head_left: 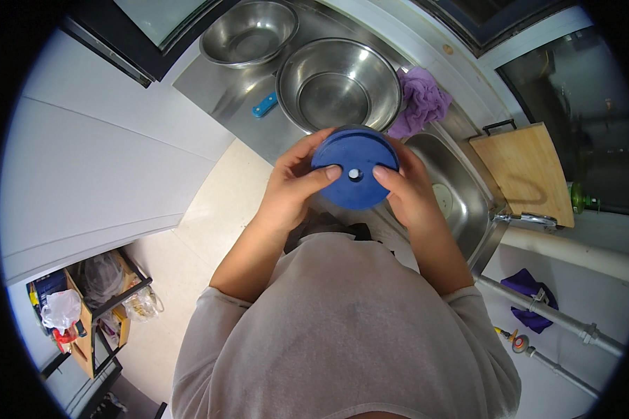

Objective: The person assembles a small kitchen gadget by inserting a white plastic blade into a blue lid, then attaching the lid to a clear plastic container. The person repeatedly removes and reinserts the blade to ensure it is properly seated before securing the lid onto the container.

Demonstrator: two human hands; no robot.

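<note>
Between both hands I hold a round blue lid-like disc (356,192) with a small pale knob or hole at its centre. My left hand (295,178) grips its left edge, the thumb lying on the flat face. On the opposite edge my right hand (411,183) does the same, thumb near the centre. The fingers behind the disc are hidden. Just beyond it stands a large steel basin (335,101) on the steel counter (220,94). A knife or tool with a blue handle (265,105) lies left of that basin, its far end out of sight.
A second steel bowl (250,33) stands at the far left of the counter. A purple cloth (421,101) is bunched beside the sink (468,188). Right of the tap (531,219) a wooden cutting board (523,171) leans up. A shelf rack (84,328) with bags stands lower left.
</note>
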